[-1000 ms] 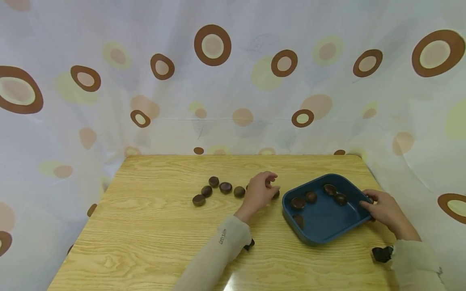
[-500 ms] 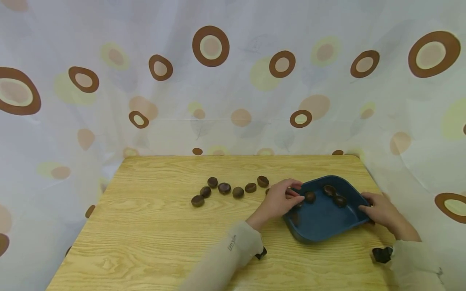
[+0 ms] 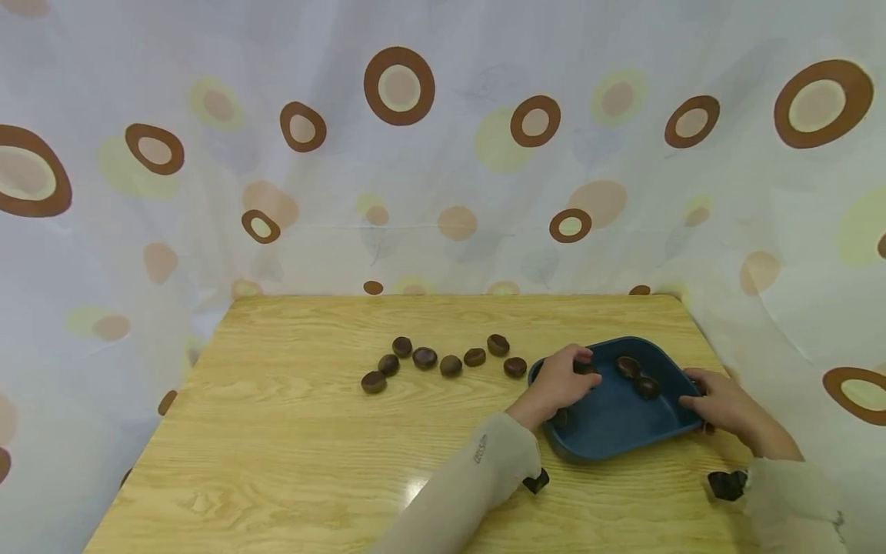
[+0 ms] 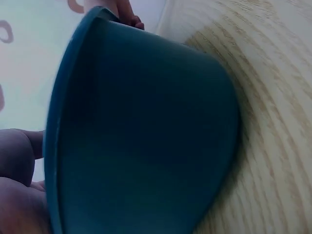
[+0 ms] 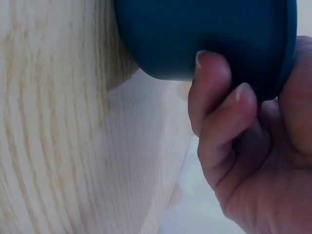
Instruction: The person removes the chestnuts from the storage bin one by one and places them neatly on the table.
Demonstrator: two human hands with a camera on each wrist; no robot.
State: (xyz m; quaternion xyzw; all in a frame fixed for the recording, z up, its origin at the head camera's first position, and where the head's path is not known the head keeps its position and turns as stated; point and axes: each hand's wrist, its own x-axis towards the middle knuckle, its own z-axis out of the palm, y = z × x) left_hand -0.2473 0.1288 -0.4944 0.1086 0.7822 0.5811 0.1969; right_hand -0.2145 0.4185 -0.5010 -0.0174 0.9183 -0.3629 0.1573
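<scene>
My left hand (image 3: 559, 383) reaches over the left rim of a deep blue tray (image 3: 623, 438), thumb and fingers parted around a chestnut (image 3: 585, 369). That chestnut is partly hidden, and no firm grip on it shows. Two more chestnuts (image 3: 647, 387) lie together toward the tray's back right, and another sits dimly under the left wrist. At the tray's right end, my right hand (image 3: 727, 404) grips the rim, thumb over the edge. In the right wrist view, this hand's curled fingers (image 5: 226, 119) press the outer wall. Tray wall (image 4: 146, 131) fills most of the left wrist view.
Several chestnuts (image 3: 451, 365) form a zigzag line on the wooden table (image 3: 291, 446), left of the tray. The rightmost chestnut (image 3: 515, 367) lies close to the tray's left rim. A patterned curtain (image 3: 457, 154) hangs behind the table and along both sides.
My left hand has moved right, from the end of the chestnut line to inside the tray, uncovering chestnuts at that end. The right hand keeps its hold; the tray has shifted slightly.
</scene>
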